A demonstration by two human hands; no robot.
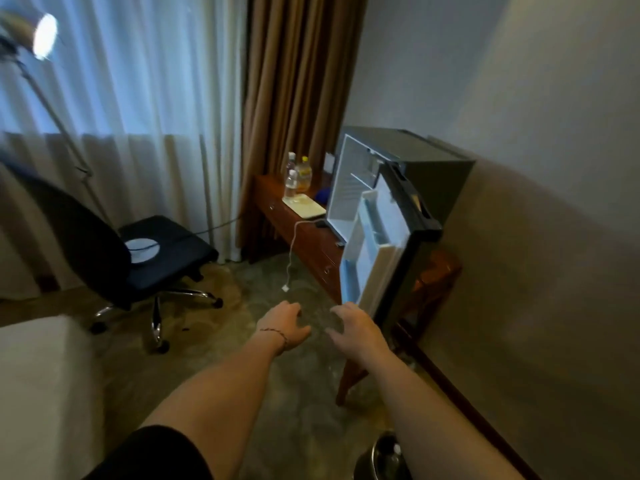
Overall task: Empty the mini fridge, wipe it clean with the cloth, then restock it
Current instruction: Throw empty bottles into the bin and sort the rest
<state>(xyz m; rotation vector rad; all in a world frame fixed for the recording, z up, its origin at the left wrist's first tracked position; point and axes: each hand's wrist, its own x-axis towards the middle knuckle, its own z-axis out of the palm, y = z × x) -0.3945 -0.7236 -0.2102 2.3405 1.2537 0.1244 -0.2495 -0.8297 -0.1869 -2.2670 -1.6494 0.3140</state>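
Observation:
A dark mini fridge [429,161] stands on a wooden desk [311,247] against the right wall. Its door [377,244] hangs open toward me and the white inside looks bare. Three plastic bottles [296,174] stand on the desk's far end, beside a white tray [304,206]. Something blue [323,195] lies behind the tray; I cannot tell what it is. My left hand [282,327] and my right hand [353,329] reach forward over the carpet, fingers spread, holding nothing, just short of the door's lower edge.
A black office chair [156,258] with a white disc on its seat stands at the left. A white cable [292,254] dangles off the desk. A floor lamp [41,36], curtains, a white bed corner [45,382] and a metal bin [384,455] surround the carpet.

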